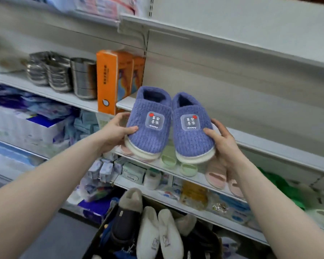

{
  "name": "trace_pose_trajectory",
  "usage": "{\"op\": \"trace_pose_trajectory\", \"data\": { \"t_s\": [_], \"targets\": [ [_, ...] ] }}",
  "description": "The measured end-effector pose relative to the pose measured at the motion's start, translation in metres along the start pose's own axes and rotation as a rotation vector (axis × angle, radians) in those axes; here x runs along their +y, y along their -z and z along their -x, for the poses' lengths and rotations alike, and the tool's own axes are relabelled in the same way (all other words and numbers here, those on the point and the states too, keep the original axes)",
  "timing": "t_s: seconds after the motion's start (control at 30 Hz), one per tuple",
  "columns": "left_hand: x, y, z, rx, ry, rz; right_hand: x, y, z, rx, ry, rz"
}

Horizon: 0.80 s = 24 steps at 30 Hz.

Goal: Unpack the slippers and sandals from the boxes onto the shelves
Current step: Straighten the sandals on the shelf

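Slippers (169, 126) (purple, knitted) hang side by side before the shelf (269, 144) edge, left hand (118, 130) and right hand (223, 142) each gripping one; set them down level, toes outward, behind that edge.

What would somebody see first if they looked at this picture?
Probably the two fuzzy blue slippers in the middle, one held in the left hand and one in the right hand, in front of a shelf. Below sits a box of more slippers, including a white pair.
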State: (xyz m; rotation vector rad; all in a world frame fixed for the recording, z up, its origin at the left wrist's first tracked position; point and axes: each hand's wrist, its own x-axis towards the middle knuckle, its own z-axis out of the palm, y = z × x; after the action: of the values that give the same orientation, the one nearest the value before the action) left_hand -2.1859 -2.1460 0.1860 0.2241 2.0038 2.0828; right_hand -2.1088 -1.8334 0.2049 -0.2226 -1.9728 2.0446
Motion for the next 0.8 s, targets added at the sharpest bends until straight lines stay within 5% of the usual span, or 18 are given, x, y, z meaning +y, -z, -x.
{"op": "trace_pose_trajectory", "data": {
  "t_s": [0.4, 0.57, 0.73, 0.8],
  "targets": [
    [0.029, 0.024, -0.138, 0.144, 0.076, -0.02, 0.012, -0.066, -0.135, 0.168, -0.095, 0.027],
    [0.026, 0.024, -0.172, 0.267, -0.195, -0.501, 0.01, -0.077, -0.154, 0.272, 0.084, 0.714],
    [-0.001, 0.005, -0.15, 0.185, -0.485, -1.165, 0.017, -0.101, -0.122, 0.111, 0.168, 0.928],
    [-0.007, 0.003, -0.156, 0.196, -0.533, -1.241, 0.028, -0.109, -0.118, 0.063, 0.156, 1.089]
  ]
}}
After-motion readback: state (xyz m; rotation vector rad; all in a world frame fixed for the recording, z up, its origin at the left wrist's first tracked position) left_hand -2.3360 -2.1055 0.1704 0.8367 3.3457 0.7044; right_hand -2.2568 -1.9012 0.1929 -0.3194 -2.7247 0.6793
